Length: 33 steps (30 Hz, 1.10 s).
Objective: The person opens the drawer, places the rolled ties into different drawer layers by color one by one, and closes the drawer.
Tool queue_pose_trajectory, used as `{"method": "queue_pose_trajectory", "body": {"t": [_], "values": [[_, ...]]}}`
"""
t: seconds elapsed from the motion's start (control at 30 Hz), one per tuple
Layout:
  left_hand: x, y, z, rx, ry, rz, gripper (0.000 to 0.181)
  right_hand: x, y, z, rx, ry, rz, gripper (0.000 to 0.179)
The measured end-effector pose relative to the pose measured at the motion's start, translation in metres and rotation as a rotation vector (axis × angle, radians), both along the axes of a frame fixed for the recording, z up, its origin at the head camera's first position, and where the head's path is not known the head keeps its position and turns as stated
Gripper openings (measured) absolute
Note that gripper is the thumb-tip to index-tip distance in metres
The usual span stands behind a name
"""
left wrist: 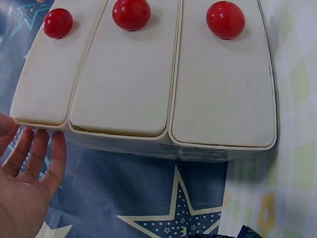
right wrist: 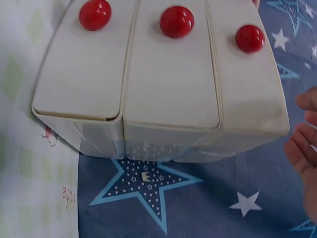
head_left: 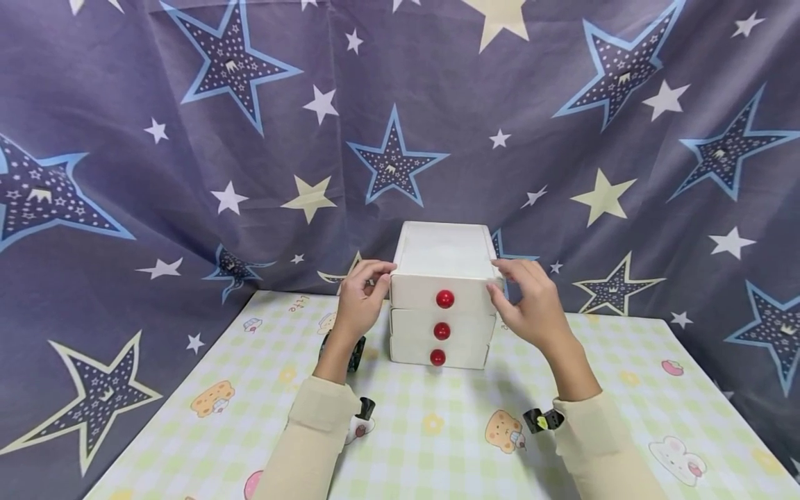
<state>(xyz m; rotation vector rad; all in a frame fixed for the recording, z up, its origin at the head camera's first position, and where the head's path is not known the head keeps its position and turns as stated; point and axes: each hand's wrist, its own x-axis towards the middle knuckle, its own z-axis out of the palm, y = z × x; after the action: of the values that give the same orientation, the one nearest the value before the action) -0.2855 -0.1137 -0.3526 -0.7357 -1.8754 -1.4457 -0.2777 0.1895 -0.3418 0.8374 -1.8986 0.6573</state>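
A small white chest of three stacked drawers [head_left: 446,251] stands upright with its front facing me. Each drawer front has one round red knob [head_left: 444,299], and all the drawers look closed. My left hand [head_left: 361,297] is at the chest's upper left side; in the left wrist view its extended fingers [left wrist: 35,161] touch the side wall by the top drawer. On the opposite side, my right hand [head_left: 531,300] is by the upper right edge. From the right wrist view, that hand [right wrist: 308,148] has loosely bent fingers with a small gap from the chest. Neither hand grips anything.
The chest stands on a table with a green-and-white checked cloth [head_left: 431,458] printed with cartoon figures. Close behind hangs a dark blue curtain [head_left: 350,229] with stars. Black straps [head_left: 542,420] are at the sleeve cuffs, and a dark object [head_left: 357,354] shows by the left wrist.
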Motion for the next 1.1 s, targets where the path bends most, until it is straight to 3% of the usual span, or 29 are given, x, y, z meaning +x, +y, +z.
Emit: {"method": "queue_pose_trajectory", "body": {"t": [0.33, 0.67, 0.9, 1.1], "values": [[-0.002, -0.001, 0.000, -0.002, -0.006, 0.002, 0.019, -0.017, 0.014, -0.011, -0.057, -0.118, -0.001, 0.031], [0.001, 0.000, -0.001, 0.001, -0.001, -0.002, 0.019, -0.019, 0.018, -0.024, -0.114, -0.177, 0.057, 0.033], [0.000, 0.001, -0.002, -0.005, -0.002, 0.006, 0.019, -0.019, 0.019, -0.025, -0.166, -0.240, 0.093, 0.036], [-0.022, -0.003, -0.019, -0.008, -0.001, 0.026, 0.020, -0.017, 0.018, -0.023, -0.202, -0.311, 0.108, 0.037]]}}
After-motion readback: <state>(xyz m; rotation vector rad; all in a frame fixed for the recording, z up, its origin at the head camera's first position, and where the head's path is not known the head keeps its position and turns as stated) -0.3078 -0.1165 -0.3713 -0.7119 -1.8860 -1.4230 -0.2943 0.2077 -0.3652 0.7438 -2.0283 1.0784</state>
